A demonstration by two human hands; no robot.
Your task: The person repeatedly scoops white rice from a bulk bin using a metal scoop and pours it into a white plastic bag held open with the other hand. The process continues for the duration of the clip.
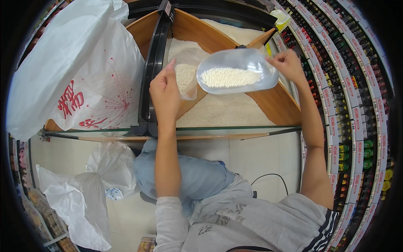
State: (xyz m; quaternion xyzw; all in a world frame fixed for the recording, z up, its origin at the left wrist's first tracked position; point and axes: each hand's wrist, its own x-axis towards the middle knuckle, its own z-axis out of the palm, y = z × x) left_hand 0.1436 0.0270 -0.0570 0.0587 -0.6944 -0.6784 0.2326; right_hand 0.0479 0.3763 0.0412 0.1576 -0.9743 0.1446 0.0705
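My right hand [288, 64] grips the end of a clear plastic scoop [242, 56], which carries a heap of white rice grains [229, 77]. The scoop's mouth points left, close to a thin clear plastic bag [189, 89]. My left hand [165, 86] pinches this bag by its edge. Rice shows behind or inside the bag; I cannot tell which. Under both hands lies a wooden bin with dividers, where a bed of pale rice [223, 110] fills the front compartment. More rice [181, 45] lies in the compartment behind.
A large white plastic sack [104, 63] with red print stands in the bin's left section. A glass front edge [220, 128] runs between me and the rice. Shelves of bottles [341, 104] curve along the right. A tied white bag [110, 160] is at the lower left.
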